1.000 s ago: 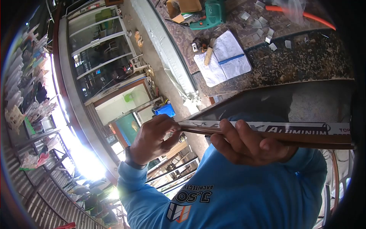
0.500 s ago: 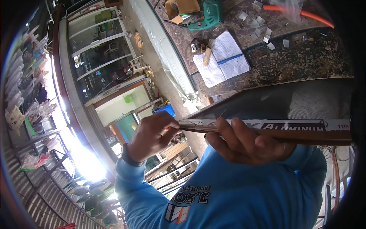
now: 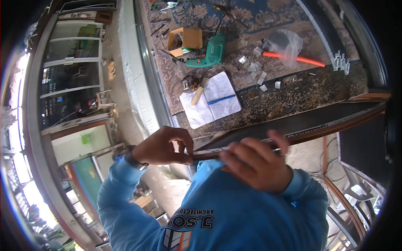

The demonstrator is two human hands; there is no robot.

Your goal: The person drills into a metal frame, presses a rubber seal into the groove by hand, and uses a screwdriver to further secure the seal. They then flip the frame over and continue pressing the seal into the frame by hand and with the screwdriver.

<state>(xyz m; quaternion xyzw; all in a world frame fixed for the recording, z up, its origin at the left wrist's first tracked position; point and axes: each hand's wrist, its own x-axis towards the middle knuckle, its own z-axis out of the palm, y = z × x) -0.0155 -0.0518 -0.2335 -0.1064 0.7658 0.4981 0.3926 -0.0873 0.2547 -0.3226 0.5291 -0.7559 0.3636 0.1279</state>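
A long brown aluminium bar [image 3: 310,137], with a white printed strip along it, runs along the near side of a dark panel [image 3: 268,129] in front of my chest. My left hand [image 3: 161,146], a dark band on its wrist, pinches at the bar's left end. The fingertips meet there; any small piece between them is too fine to make out. My right hand [image 3: 257,161] is smeared by motion. Its fingers are stretched out and loosely apart against the bar, and a ring shows on one finger.
Beyond the panel, a worktable [image 3: 301,92] bears an open notebook [image 3: 224,90] with a blue pen [image 3: 221,99], a green power drill [image 3: 211,52], a cardboard box [image 3: 192,38], an orange tube [image 3: 307,61] and small metal pieces [image 3: 255,67]. Framed panels [image 3: 364,154] stand at right.
My view has tilted, so more of the table shows. My right hand's fingers have loosened from their wrap around the bar and moved left along it. My left hand stays at the bar's end.
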